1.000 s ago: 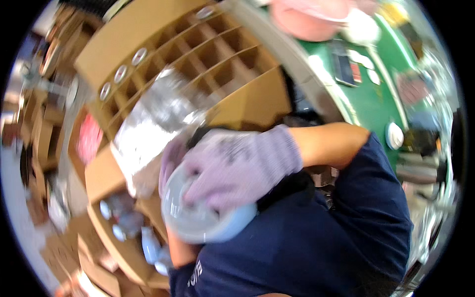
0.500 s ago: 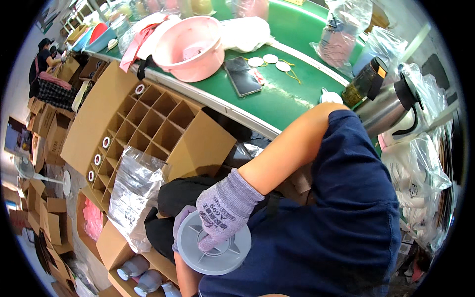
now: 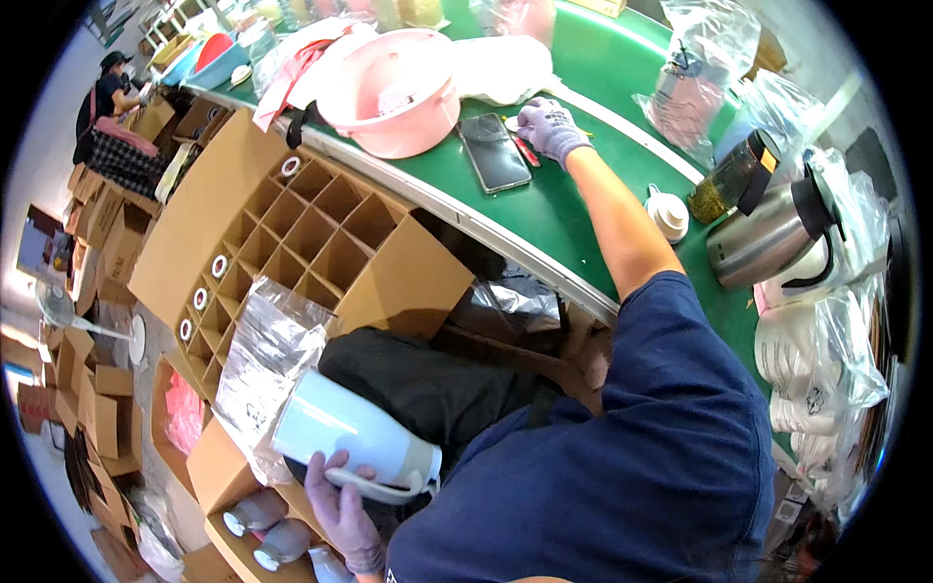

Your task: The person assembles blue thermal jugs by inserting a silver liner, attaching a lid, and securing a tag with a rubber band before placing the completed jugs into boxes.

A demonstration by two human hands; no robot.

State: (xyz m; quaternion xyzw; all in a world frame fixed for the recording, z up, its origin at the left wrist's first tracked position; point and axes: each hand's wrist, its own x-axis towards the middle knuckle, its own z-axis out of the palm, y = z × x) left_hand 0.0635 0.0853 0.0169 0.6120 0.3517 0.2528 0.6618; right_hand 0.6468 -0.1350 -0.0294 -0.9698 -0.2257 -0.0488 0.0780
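A pale blue pitcher (image 3: pixel 355 428) with a grey band and a grey handle lies tilted across my lap, its wide base toward the far left. My left hand (image 3: pixel 345 510), in a grey-purple glove, has its fingers hooked round the handle. My right hand (image 3: pixel 551 128), gloved alike, reaches onto the green table (image 3: pixel 573 219), with its fingers bent together over some round white tags on yellow strings. The edge of one tag (image 3: pixel 512 123) peeks out by the fingertips; whether one is held is hidden. A black phone (image 3: pixel 496 153) lies just left of that hand.
A pink basin (image 3: pixel 389 97) stands on the table, left of the phone. To the right are a white lid (image 3: pixel 668 214), a jar (image 3: pixel 734 175) and a steel jug (image 3: pixel 768 238). Left of me are a divided carton (image 3: pixel 301 223), a plastic bag (image 3: pixel 272 369) and a box of pitchers (image 3: pixel 258 510).
My right hand has left the pitcher's round grey end and moved up to the tags on the table. The pitcher has tipped onto its side, with my left hand on its handle.
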